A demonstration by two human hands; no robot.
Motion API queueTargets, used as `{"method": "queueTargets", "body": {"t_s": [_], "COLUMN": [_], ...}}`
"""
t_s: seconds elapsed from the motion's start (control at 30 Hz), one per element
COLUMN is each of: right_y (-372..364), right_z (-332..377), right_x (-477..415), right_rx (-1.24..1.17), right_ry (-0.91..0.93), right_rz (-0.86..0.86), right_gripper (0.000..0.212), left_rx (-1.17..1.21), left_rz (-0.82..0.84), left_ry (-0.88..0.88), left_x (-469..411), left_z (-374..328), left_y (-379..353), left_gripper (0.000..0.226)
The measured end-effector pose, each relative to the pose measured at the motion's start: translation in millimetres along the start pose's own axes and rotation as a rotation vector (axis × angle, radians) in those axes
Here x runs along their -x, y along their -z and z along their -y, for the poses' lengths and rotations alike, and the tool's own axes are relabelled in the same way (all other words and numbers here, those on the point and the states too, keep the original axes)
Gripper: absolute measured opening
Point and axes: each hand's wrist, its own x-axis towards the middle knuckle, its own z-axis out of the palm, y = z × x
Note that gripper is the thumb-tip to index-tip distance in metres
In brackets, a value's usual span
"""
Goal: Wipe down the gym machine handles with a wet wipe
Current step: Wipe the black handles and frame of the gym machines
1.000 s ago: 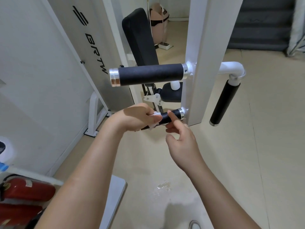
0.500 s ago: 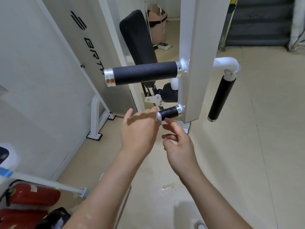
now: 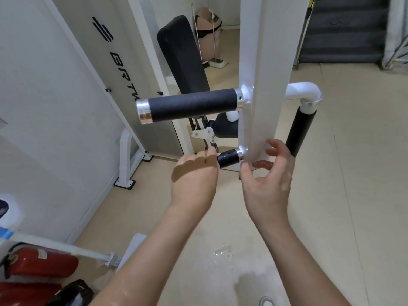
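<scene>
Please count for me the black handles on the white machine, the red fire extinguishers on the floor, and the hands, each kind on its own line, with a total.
Black handles: 3: upper handle, lower handle, hanging handle
Red fire extinguishers: 2: upper extinguisher, lower extinguisher
Hands: 2: left hand, right hand
Total: 7

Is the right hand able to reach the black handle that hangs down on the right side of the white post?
Probably yes. The right hand is open beside the white post, and the hanging handle is just past its fingertips, with nothing visible between them.
</scene>
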Motion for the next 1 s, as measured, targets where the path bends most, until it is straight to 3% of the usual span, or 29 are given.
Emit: {"method": "queueTargets", "body": {"t_s": [0.07, 0.13, 0.2, 0.33, 0.4, 0.43, 0.5, 0.57, 0.63, 0.7, 0.9, 1.0], "right_y": [-1, -1, 0, 0, -1, -1, -1, -1, -1, -1, -2, 0], "right_z": [0, 2, 5, 7, 6, 5, 4, 3, 4, 4, 3, 3], "right_x": [-1, -10, -24, -36, -35, -35, -37, -38, -38, -40, -42, -46], "right_rx": [0.027, 0.063, 0.113, 0.158, 0.159, 0.160, 0.167, 0.180, 0.190, 0.197, 0.233, 0.257], "right_ry": [0.035, 0.058, 0.040, 0.049, 0.052, 0.057, 0.067, 0.074, 0.083, 0.089, 0.088, 0.090], "right_rz": [0.001, -0.003, 0.030, 0.012, 0.014, 0.015, 0.016, 0.019, 0.026, 0.036, 0.041, 0.039], "right_gripper": [0.061, 0.064, 0.061, 0.054, 0.054, 0.055, 0.056, 0.057, 0.057, 0.056, 0.054, 0.055], "left_rx": [-0.014, -0.007, -0.036, 0.345, 0.370, 0.311, 0.111, 0.008, 0.038, 0.181, 0.436, 0.411], "left_rz": [-0.177, -0.164, 0.019, 0.589, 0.685, 0.648, 0.339, 0.247, 0.273, 0.336, 0.108, -0.057], "left_ry": [-0.036, -0.064, -0.057, 0.025, 0.028, 0.026, -0.002, -0.008, -0.012, -0.017, -0.008, 0.029], "left_x": [9, 0, -14, -53, -62, -57, -38, -16, -7, -5, -13, -22], "left_z": [-2, -1, 2, 13, 10, 7, -1, -6, -5, 2, 17, 17], "left_y": [-19, -15, 3, 24, 24, 21, 5, -3, -2, 5, 7, -1], "left_gripper": [0.034, 0.029, 0.018, 0.033, 0.032, 0.032, 0.038, 0.062, 0.080, 0.073, 0.019, 0.033]}}
